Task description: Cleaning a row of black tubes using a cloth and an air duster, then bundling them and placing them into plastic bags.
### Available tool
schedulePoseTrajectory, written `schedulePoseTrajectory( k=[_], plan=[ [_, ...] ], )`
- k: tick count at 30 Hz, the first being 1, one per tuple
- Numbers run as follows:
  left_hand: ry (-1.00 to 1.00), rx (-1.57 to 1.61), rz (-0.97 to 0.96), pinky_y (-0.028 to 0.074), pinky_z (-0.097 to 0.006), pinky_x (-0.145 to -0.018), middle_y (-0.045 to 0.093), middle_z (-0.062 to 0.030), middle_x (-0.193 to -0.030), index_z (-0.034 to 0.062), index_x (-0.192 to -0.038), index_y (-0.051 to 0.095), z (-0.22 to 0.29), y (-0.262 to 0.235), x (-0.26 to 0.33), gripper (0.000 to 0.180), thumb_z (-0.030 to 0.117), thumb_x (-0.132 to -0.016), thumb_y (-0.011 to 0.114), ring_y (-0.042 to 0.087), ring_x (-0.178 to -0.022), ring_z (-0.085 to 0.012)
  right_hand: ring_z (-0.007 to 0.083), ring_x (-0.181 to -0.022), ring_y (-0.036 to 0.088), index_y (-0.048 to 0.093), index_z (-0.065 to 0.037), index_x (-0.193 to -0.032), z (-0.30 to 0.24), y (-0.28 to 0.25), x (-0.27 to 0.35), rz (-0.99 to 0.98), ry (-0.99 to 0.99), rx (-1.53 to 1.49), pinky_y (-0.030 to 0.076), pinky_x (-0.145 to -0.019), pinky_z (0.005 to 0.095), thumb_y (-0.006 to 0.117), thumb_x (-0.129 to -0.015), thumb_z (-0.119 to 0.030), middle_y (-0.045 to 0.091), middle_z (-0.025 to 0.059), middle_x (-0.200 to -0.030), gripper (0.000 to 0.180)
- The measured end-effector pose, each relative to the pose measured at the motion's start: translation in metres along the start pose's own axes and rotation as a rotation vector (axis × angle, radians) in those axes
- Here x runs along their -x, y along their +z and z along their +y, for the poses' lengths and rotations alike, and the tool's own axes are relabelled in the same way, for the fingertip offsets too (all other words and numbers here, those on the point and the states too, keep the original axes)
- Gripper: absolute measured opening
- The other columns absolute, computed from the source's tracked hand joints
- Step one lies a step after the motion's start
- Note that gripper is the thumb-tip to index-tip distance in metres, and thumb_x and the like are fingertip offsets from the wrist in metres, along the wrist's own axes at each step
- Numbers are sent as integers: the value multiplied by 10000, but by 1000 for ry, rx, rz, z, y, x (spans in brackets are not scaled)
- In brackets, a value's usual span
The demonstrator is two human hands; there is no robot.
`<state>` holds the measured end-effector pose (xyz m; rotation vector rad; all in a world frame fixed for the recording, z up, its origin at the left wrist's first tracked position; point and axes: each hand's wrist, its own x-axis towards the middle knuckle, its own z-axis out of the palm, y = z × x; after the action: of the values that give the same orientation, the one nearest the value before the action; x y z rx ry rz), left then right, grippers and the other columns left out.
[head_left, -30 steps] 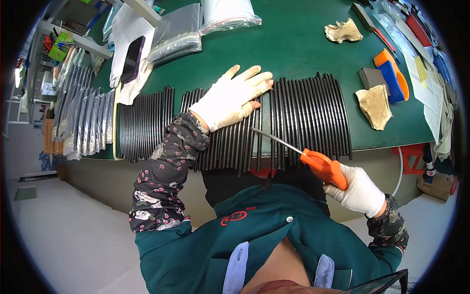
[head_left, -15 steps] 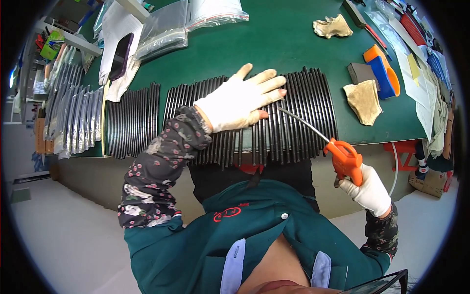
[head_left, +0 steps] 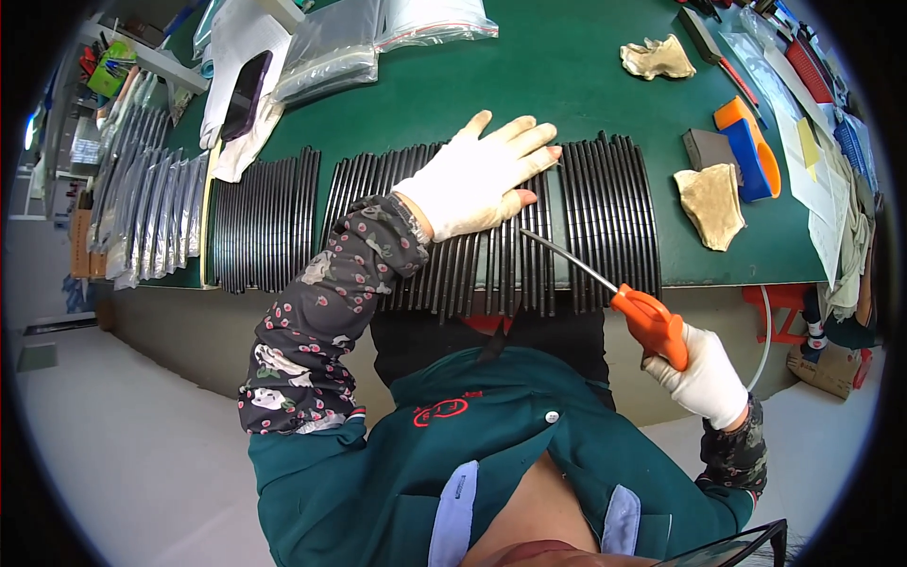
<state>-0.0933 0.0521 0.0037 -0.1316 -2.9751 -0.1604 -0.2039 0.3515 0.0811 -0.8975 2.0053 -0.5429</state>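
Note:
Many thin black rods [head_left: 608,222] lie side by side across the front edge of the green table. My left hand [head_left: 477,180], in a white glove with bare fingertips showing, lies flat on the middle rods, fingers spread. In my gloved right hand [head_left: 707,378] is an orange air blow gun [head_left: 652,326], held by its grip beyond the table's edge. Its long metal nozzle [head_left: 572,257] points up and left, the tip over the rods just below my left thumb. A strip of green table shows between the rods under my hand and the group to their right.
Another row of black rods [head_left: 266,222] lies at the left, beside bagged rods [head_left: 156,222]. A phone [head_left: 248,94] and clear plastic bags [head_left: 331,57] are at the back left. Worn cloth pieces [head_left: 710,206], a grey block [head_left: 709,149] and a blue-and-orange holder [head_left: 751,161] sit to the right.
A gap has opened between the rods under my left hand and those on the right. The blow gun's nozzle tip has moved left and slightly down. The whole view has shifted slightly.

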Motion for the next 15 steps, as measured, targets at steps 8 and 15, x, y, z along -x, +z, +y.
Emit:
schedulePoseTrajectory(
  k=[8, 15],
  plan=[
    [1, 13, 14, 300, -478, -1047, 376, -91, -1404, 85, -1332, 414, 3, 2, -5, 552, 234, -832, 596, 347, -1307, -248, 387, -681, 572, 590, -46, -986, 0, 0, 2, -67, 12, 17, 487, -672, 360, 650, -744, -87, 610, 187, -745, 252],
    [12, -3, 51, 323, -479, -1028, 414, -89, -1364, 86, -1298, 449, 3, 3, -5, 528, 253, -823, 609, 377, -1281, -241, 378, -691, 586, 593, -46, -972, -1, 1, 1, -91, -7, 46, 489, -671, 365, 652, -747, -103, 613, 182, -746, 239]
  ],
)
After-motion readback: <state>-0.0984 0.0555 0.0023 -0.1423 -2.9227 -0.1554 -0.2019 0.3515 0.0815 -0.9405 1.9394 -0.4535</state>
